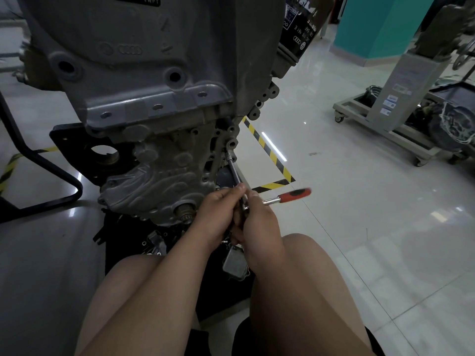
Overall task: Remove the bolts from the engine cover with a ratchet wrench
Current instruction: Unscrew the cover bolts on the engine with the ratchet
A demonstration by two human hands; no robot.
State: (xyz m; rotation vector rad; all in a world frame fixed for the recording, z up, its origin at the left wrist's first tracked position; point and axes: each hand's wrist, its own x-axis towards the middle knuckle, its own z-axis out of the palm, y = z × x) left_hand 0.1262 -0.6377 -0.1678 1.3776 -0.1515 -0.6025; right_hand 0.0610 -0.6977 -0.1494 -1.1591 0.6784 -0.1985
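The engine cover (159, 176) stood on the floor (359, 227), low on the engine's front. Both hands were closed around the ratchet wrench (288, 196) at its head: the left hand (216, 214) and the right hand (259, 219) pinched it where a long extension bar (232, 169) ran up to a bolt boss (230, 145) at the cover's right edge. Several bolt holes looked empty, so the job seemed partly done, with this bolt left.

Dim foreground, glare on glossy floor (359, 201), blurred wrench handle (295, 194), bowed edges
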